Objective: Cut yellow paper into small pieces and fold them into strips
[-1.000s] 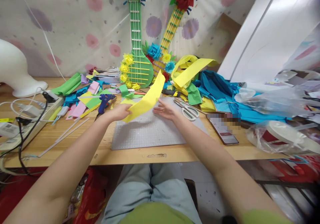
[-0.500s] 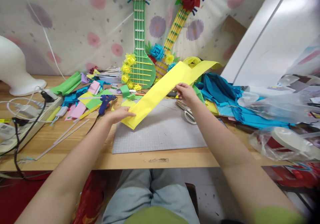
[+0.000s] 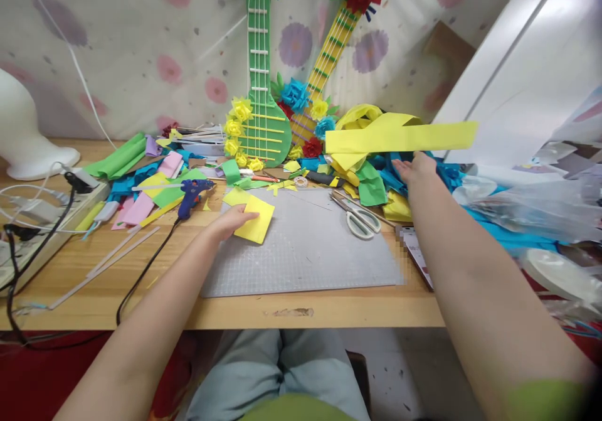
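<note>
In the head view my left hand (image 3: 235,219) pinches a folded yellow paper piece (image 3: 258,221), with the thumb on top, over the left part of the grey cutting mat (image 3: 301,264). At the right, my right hand (image 3: 414,169) is stretched out with its fingers apart. A long yellow paper strip (image 3: 399,138) lies level just above it, and the fingertips meet or pass behind its lower edge. Whether they still touch it I cannot tell. White-handled scissors (image 3: 361,220) rest on the mat between my hands.
A blue glue gun (image 3: 192,196) lies left of the mat near coloured paper scraps (image 3: 145,207). Behind stand a green paper guitar (image 3: 266,129) and a yellow one (image 3: 332,47). Blue paper (image 3: 512,226) and a phone (image 3: 417,255) are at the right, a power strip (image 3: 56,233) far left.
The long yellow strip has parted from the piece in my left hand and moved right with my right hand, whose fingers have spread. The scissors and mat are now uncovered.
</note>
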The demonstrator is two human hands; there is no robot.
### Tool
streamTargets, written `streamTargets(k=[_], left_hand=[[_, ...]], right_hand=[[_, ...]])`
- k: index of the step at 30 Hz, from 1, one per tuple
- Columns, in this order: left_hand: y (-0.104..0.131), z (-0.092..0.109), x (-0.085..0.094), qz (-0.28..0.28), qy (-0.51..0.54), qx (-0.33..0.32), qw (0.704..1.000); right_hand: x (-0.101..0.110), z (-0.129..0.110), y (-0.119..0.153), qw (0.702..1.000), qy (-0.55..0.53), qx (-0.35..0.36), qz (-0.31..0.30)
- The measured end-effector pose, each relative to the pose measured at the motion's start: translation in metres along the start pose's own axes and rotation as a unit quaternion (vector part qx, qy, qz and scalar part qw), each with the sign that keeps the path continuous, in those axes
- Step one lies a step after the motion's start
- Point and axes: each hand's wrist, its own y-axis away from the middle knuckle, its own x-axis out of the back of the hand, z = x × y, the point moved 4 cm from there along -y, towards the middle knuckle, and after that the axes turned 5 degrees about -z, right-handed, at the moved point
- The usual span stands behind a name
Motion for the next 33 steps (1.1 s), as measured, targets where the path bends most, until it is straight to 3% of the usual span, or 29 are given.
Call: streamTargets(k=[1, 5, 9, 11, 13, 15, 18, 21, 24, 27, 29, 31, 33], left_hand=[[0.001, -0.002, -0.001, 0.006, -0.002, -0.001, 1.000], [-0.002, -0.006, -0.009, 0.035, 0.011, -0.047, 0.998], [-0.007, -0.011, -0.017, 0.096, 0.031, -0.129, 0.986], [-0.007, -0.015, -0.020, 0.105, 0.037, -0.156, 0.981], [-0.005, -0.018, -0.021, 0.091, 0.044, -0.173, 0.980], [-0.003, -0.020, -0.022, 0.064, 0.049, -0.182, 0.980], [-0.001, -0.019, -0.022, 0.031, 0.045, -0.179, 0.982], [-0.001, -0.019, -0.019, 0.038, 0.070, -0.162, 0.984], [-0.001, -0.018, -0.020, 0.056, 0.129, -0.162, 0.977], [-0.001, -0.017, -0.024, 0.083, 0.158, -0.167, 0.970], [-0.002, -0.018, -0.024, 0.117, 0.154, -0.171, 0.966], [-0.002, -0.019, -0.021, 0.162, 0.142, -0.185, 0.959], [-0.003, -0.020, -0.016, 0.197, 0.118, -0.199, 0.953]], right_hand=[[-0.001, 0.004, 0.006, 0.989, -0.071, -0.064, 0.110], [-0.059, -0.017, 0.029, 0.952, -0.182, -0.108, 0.223], [-0.165, -0.049, 0.060, 0.971, -0.201, -0.079, 0.101], [-0.223, -0.059, 0.079, 0.980, -0.187, -0.045, -0.048], [-0.264, -0.064, 0.097, 0.977, -0.181, -0.014, -0.116], [-0.287, -0.065, 0.109, 0.968, -0.199, -0.011, -0.154], [-0.300, -0.062, 0.111, 0.960, -0.207, -0.015, -0.187], [-0.292, -0.055, 0.106, 0.965, -0.239, -0.023, -0.107], [-0.286, -0.048, 0.109, 0.935, -0.349, -0.062, -0.035], [-0.293, -0.052, 0.118, 0.896, -0.430, -0.080, -0.069], [-0.298, -0.058, 0.124, 0.888, -0.438, -0.073, -0.120], [-0.294, -0.061, 0.126, 0.899, -0.405, -0.062, -0.158], [-0.274, -0.056, 0.124, 0.936, -0.316, -0.056, -0.145]])
